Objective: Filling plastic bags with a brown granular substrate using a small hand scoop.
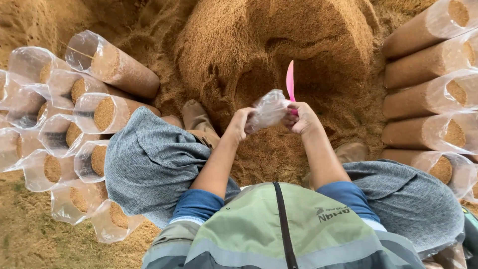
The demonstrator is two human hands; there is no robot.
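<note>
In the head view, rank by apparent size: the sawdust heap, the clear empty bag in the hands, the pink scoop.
1. Sawdust heap, by far the largest.
2. Clear empty bag, crumpled between both hands.
3. Pink scoop, though the right hand hides part of it.

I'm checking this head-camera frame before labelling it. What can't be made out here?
- Head view: whether the clear bag is empty; crumpled between the left hand and right hand.
- The pink tool: its lower end is hidden in the right hand.
- The filled bags at right: cut off by the frame edge.
- The feet: partly buried in sawdust.
</note>
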